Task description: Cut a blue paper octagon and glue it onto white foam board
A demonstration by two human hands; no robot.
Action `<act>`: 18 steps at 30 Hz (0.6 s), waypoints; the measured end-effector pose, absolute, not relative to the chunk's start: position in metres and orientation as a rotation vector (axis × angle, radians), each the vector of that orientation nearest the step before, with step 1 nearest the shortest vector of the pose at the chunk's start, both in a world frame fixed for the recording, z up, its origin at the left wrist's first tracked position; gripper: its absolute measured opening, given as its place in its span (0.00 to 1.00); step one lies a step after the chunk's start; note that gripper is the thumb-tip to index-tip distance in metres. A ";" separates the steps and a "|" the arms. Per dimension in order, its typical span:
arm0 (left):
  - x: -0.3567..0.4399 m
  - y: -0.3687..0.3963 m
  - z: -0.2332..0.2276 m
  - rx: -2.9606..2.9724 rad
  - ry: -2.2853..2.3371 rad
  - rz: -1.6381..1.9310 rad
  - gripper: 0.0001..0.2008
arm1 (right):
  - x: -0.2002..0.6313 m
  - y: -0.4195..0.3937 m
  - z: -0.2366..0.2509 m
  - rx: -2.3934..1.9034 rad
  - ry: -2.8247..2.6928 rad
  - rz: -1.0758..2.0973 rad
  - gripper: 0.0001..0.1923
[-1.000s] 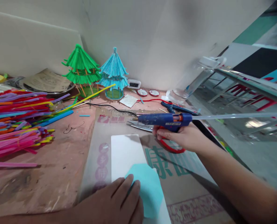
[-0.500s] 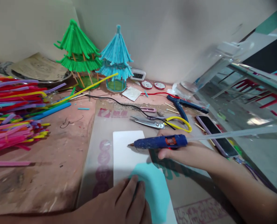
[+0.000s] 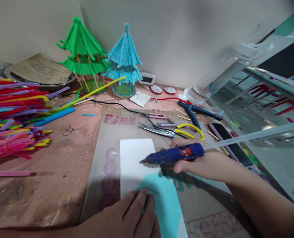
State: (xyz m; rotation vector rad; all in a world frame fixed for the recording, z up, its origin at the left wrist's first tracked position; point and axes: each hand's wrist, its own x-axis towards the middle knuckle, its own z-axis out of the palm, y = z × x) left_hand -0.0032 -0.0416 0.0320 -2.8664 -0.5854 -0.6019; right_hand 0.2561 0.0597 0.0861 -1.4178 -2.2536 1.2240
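My right hand (image 3: 201, 163) grips a blue hot glue gun (image 3: 174, 154) with a long clear glue stick (image 3: 256, 134) trailing out of its back. Its nozzle points left and down, just above a white sheet (image 3: 134, 158) lying on a cardboard mat (image 3: 107, 138). My left hand (image 3: 129, 216) lies flat at the bottom edge, fingers pressing a turquoise paper shape (image 3: 165, 201) onto that white sheet. The nozzle tip sits a little above the turquoise paper's upper edge.
A heap of coloured straws (image 3: 15, 119) fills the left. Green (image 3: 82, 56) and blue (image 3: 123, 61) straw pagodas stand at the back wall. Scissors (image 3: 161, 131), yellow-handled pliers (image 3: 190, 129), blue pliers (image 3: 197, 110) and a phone (image 3: 230, 138) lie behind my right hand.
My right hand has brought the glue gun down and toward me, from above the scissors to over the white sheet, tilting the nozzle downward. My left hand has stayed on the turquoise paper.
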 end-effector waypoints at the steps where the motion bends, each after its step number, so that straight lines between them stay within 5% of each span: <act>1: -0.003 -0.041 0.032 -2.865 -0.599 -0.602 0.10 | 0.256 0.060 0.087 -1.415 -2.260 1.220 0.18; 18: -0.004 -0.042 0.028 -2.863 -0.594 -0.563 0.08 | 0.244 0.058 0.088 -1.586 -2.199 1.222 0.21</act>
